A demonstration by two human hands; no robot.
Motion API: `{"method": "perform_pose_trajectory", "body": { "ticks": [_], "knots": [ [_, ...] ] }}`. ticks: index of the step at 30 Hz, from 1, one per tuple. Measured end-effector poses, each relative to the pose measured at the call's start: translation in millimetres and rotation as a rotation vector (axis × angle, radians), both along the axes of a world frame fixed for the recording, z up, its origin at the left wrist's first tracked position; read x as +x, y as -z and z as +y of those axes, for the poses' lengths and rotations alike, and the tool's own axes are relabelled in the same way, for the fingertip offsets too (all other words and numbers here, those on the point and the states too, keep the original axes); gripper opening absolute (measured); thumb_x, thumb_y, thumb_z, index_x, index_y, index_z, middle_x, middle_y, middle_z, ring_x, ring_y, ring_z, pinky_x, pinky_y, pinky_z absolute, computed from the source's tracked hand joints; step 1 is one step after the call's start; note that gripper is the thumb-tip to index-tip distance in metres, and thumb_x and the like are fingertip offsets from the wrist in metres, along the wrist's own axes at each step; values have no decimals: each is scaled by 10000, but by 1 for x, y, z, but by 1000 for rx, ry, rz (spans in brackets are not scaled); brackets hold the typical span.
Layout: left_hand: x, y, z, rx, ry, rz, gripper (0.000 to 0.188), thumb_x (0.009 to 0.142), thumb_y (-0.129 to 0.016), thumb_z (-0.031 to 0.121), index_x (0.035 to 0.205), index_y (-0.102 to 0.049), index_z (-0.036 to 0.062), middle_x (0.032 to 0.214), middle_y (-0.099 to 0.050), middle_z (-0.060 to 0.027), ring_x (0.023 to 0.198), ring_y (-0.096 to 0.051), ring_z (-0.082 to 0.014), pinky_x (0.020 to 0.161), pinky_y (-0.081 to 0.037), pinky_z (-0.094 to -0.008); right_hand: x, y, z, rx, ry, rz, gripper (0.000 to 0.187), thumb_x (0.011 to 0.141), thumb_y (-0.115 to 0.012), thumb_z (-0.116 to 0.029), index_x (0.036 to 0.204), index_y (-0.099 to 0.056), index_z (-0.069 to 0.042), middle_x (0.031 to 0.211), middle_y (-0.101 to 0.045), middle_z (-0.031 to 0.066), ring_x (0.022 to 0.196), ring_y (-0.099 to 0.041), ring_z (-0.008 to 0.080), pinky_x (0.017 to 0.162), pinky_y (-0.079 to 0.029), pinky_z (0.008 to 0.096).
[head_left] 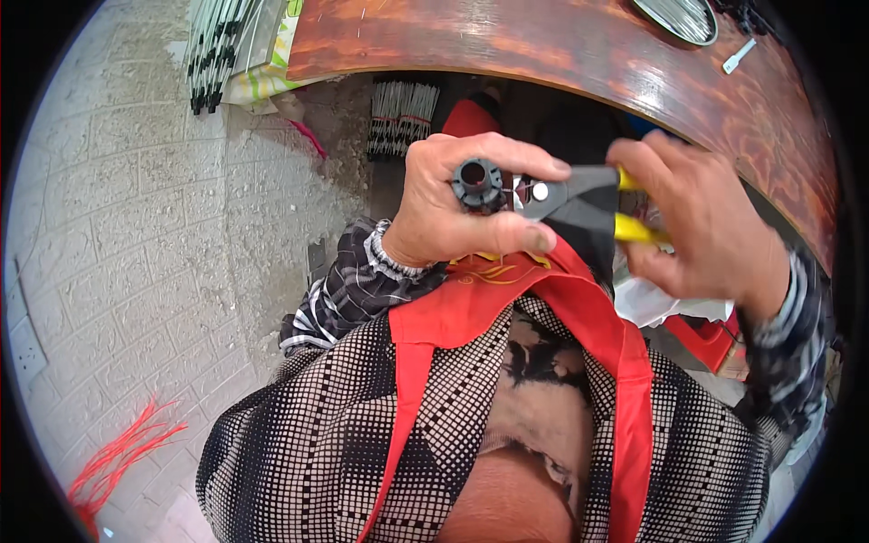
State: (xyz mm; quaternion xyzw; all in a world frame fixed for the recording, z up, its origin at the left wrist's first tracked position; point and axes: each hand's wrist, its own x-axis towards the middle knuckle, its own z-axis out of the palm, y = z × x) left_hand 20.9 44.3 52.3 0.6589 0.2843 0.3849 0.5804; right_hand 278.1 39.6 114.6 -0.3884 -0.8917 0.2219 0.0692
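My left hand (433,195) is closed around a dark, hollow cylinder with a notched rim (492,193), its round open end facing up. Thumb and forefinger reach past it on either side of the pliers' head. The pliers (584,197) have grey-black jaws, a round pivot and yellow grips. Their jaws meet the cylinder's right side, where a small shiny piece shows; what exactly they bite on is hard to make out. My right hand (711,213), slightly blurred, is wrapped round the yellow grips, which stand apart.
A brown wooden table (543,41) curves across the top, bearing a metal dish of thin rods (679,20) and a small white tool (740,56). Bundles of thin rods (398,118) stand below its edge; more rods (215,50) are at upper left. Red strings (122,462) lie lower left.
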Motion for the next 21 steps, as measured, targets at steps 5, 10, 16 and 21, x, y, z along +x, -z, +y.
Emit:
{"method": "perform_pose_trajectory", "body": {
  "ticks": [5,10,16,21],
  "knots": [
    [-5,0,-1,-94,-75,39,519,572,-881,173,1004,-698,-46,924,-698,-165,823,-672,-204,779,-516,-302,-5,0,-13,506,54,-53,355,811,-710,-275,993,-567,-6,735,-563,97,627,-562,305,645,-477,361],
    [-9,7,8,67,41,39,666,576,-896,211,1125,-644,-68,832,-688,-125,749,-649,-185,714,-508,-295,21,12,0,-311,17,189,417,853,-687,-312,1107,-596,7,698,-557,88,590,-558,247,616,-473,349],
    [-13,14,10,-129,100,-121,954,618,-801,484,1285,-476,-115,658,-621,-44,598,-566,-109,571,-446,-257,8,65,-12,-804,4,697,470,830,-731,-338,1121,-649,22,640,-577,7,532,-518,79,512,-426,255],
    [-8,20,9,-191,24,-318,931,714,-688,671,1244,-562,-83,644,-623,-40,594,-591,-76,558,-451,-205,-13,105,-39,-1248,241,678,412,791,-733,-254,1084,-674,29,747,-626,5,658,-578,67,593,-458,219]
  ]
}}
